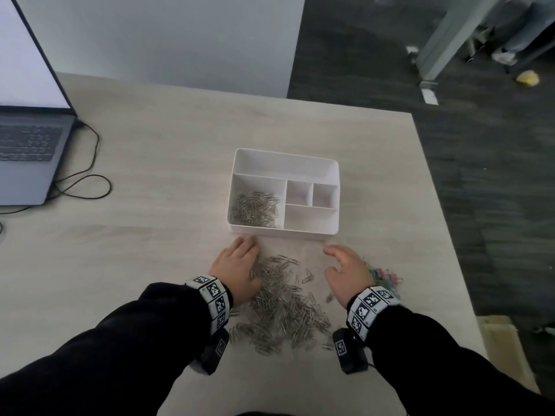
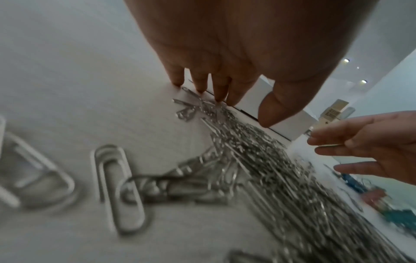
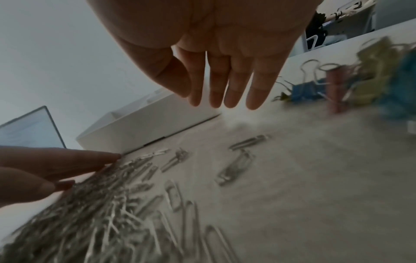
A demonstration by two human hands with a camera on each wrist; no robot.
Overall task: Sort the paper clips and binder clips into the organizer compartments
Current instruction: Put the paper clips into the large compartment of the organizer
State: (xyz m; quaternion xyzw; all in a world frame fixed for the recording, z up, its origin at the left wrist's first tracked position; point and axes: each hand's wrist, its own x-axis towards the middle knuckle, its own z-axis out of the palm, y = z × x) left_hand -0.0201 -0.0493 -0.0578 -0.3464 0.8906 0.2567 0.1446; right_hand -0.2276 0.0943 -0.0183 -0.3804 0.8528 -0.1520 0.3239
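Observation:
A white organizer stands mid-table; its left compartment holds silver paper clips, the other compartments look bare. A big pile of silver paper clips lies in front of it. My left hand is open, fingers straight, its fingertips touching the pile's left edge near the organizer wall. My right hand is open above the table on the pile's right side, its fingers straight and holding nothing. Coloured binder clips lie just right of it, seen as binder clips in the right wrist view.
An open laptop with a looping black cable sits at the table's far left. The table's right edge drops to dark carpet. A few stray paper clips lie between the hands.

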